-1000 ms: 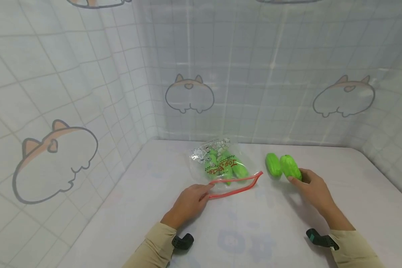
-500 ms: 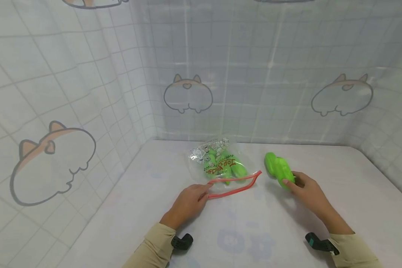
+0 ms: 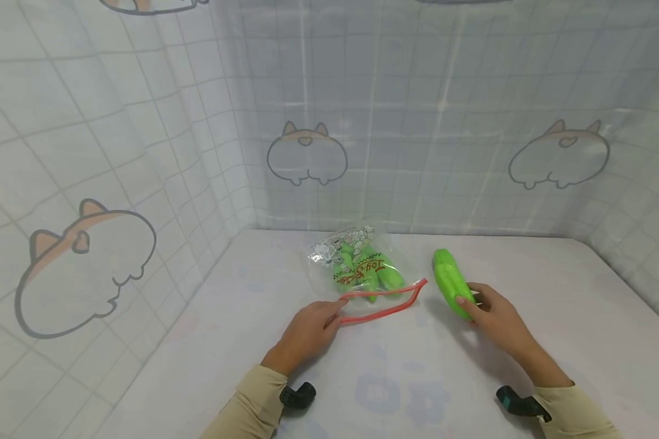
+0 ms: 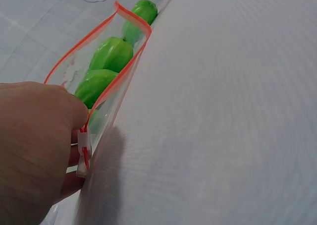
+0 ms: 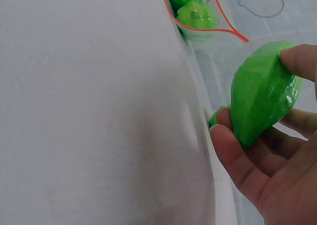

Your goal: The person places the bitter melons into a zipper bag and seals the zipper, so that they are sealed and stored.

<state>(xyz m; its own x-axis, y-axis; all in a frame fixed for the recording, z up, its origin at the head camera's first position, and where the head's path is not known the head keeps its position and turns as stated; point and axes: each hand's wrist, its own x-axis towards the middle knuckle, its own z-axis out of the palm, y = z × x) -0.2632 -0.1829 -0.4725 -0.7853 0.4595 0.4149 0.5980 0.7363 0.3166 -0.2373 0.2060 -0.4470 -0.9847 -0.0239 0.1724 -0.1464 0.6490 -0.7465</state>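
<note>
My left hand (image 3: 309, 332) pinches the near left corner of a clear zip bag (image 3: 384, 313) with a red zipper edge. The bag's mouth gapes towards me, and several green toy vegetables (image 4: 113, 55) lie inside. Over to the right, my right hand (image 3: 496, 320) holds a glossy, ribbed green toy vegetable (image 5: 260, 93) between thumb and fingers, its tip pointing down in the right wrist view. A second green toy vegetable (image 3: 443, 256) lies just behind it on the table, mostly hidden by the held one in the head view. A white slider (image 4: 84, 141) sits beside the left fingers.
A white cloth covers the table (image 3: 395, 390). Behind it and at the sides hang grid-patterned curtains (image 3: 417, 152) with cartoon animal prints. Each wrist wears a dark device, one on the left (image 3: 298, 396) and one on the right (image 3: 522, 403).
My right hand has drawn the held toy vegetable nearer to me and slightly left, so it now overlaps the other one in the head view. The left hand keeps its grip on the bag.
</note>
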